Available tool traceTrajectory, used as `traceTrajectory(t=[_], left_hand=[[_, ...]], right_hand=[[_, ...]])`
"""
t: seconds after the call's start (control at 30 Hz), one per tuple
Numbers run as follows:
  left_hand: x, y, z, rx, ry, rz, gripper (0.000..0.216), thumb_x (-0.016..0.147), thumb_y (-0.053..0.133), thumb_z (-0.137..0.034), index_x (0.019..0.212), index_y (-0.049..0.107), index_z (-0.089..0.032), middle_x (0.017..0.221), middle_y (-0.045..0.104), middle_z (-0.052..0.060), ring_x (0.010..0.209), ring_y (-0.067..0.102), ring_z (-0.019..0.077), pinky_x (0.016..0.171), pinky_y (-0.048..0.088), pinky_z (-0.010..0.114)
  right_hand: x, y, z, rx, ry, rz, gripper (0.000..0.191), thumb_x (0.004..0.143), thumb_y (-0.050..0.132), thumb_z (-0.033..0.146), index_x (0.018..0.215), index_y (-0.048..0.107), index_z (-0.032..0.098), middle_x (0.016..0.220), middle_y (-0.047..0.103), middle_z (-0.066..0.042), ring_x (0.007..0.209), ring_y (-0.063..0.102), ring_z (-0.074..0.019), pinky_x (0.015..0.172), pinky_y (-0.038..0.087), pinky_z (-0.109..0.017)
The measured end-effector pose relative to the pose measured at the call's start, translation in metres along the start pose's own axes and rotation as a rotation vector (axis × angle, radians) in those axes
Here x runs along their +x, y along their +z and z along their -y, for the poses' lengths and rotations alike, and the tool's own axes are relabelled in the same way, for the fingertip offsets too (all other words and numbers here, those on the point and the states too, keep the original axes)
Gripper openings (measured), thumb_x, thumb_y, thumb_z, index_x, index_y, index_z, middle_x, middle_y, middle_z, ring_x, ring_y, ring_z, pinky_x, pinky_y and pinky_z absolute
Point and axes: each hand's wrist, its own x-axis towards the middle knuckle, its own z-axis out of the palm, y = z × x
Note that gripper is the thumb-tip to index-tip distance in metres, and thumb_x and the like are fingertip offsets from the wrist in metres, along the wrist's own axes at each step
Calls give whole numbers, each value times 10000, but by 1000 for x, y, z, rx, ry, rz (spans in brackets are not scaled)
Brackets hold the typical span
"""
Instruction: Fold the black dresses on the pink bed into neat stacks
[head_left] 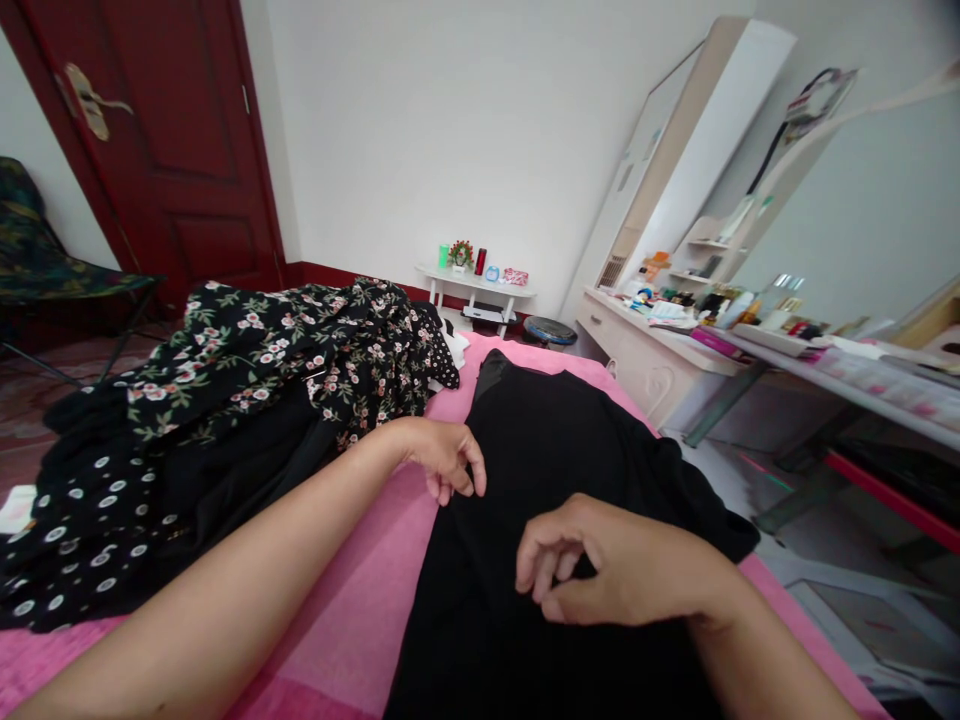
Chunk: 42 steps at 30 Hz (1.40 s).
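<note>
A black garment (544,430) lies spread on a pink cover (352,580), running from the near edge toward the far wall, a little right of the middle. Its left edge is fairly straight; on the right a part juts out past the cover's side. A shinier patch shows at its far left corner.

The left hand (452,462) is at the garment's left edge, about midway along, with its fingers bent downward and half curled. Whether it pinches any cloth I cannot tell. The right hand (577,560) is nearer and farther right, over the garment, its fingers loosely curled and its thumb apart from them; the gap between shows no cloth in its grip. Whether its fingertips touch the garment is unclear. The two hands are apart.

On the left of the cover is a heap of clothes: a floral cloth (277,345) on top and, at the near left, a dotted cloth (82,540). A strip of pink separates the heap from the garment.

Beyond, at the far left, are a chair (37,245) and a red door (157,150). A small white stand (476,282) bearing a plant (460,253) is against the far wall. On the right is a dresser (637,355) crowded with bottles, and a mirror (862,200).
</note>
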Motion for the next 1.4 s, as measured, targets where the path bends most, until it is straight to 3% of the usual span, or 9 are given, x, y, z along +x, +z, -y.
traceTrajectory(t=[0.1,0.23,0.3,0.47,0.67,0.77,0.93,1.23,1.4], left_hand=[[7,1,5,-8,36,-98,286,665,721,-313,912,698,-171,655,642,-9,514,608,105,497,501,200],[36,-4,10,-16,92,-482,267,732,642,-293,952,677,-145,735,627,6,529,567,87,471,480,184],[58,-13,11,51,85,-627,298,748,621,-279,1011,660,-146,739,621,7,530,563,95,454,474,188],[120,-54,7,290,153,-831,391,727,663,-266,1100,654,-149,893,680,50,752,639,171,680,518,252],[160,-89,18,292,254,-829,452,762,645,-300,1191,622,-161,1174,636,74,1013,591,219,911,443,291],[160,-87,27,273,304,-831,447,795,609,-325,1206,612,-149,1200,615,86,989,585,210,908,441,296],[150,-76,34,257,349,-869,437,787,615,-249,1208,600,-133,1154,607,93,965,572,192,886,454,304],[133,-52,38,294,447,-873,420,891,484,-254,1278,522,-97,1317,528,125,1217,467,189,1067,308,313],[104,-27,43,347,397,-809,467,821,476,-89,1279,533,-161,1349,513,85,1284,390,200,1109,243,379]], right_hand=[[15,-9,-34,-55,67,-252,162,768,571,262,863,650,156,713,641,-10,644,572,-122,592,414,-214],[36,-19,-82,-236,212,-740,97,752,556,209,808,625,172,734,626,-12,639,548,-119,591,380,-219],[43,-18,-93,-317,276,-791,114,707,568,159,799,627,189,776,630,-8,644,542,-116,586,360,-218],[35,-5,-66,-398,199,-581,311,633,510,45,837,643,237,806,644,30,654,540,-98,595,332,-209],[5,6,-14,-448,-42,-263,400,660,584,60,991,615,284,964,645,37,825,581,-120,712,380,-208],[16,23,-12,-578,-136,-196,407,662,681,171,1046,587,269,1021,638,-9,794,606,-154,620,401,-219],[45,54,-17,-767,40,-277,160,610,659,177,755,591,171,706,633,-60,543,551,-156,470,342,-235],[33,8,-14,383,104,-332,42,618,460,163,595,485,187,452,471,61,427,471,-85,449,344,-183],[35,12,-23,193,82,-181,135,645,462,129,711,572,170,573,572,35,517,522,-86,520,383,-184]])
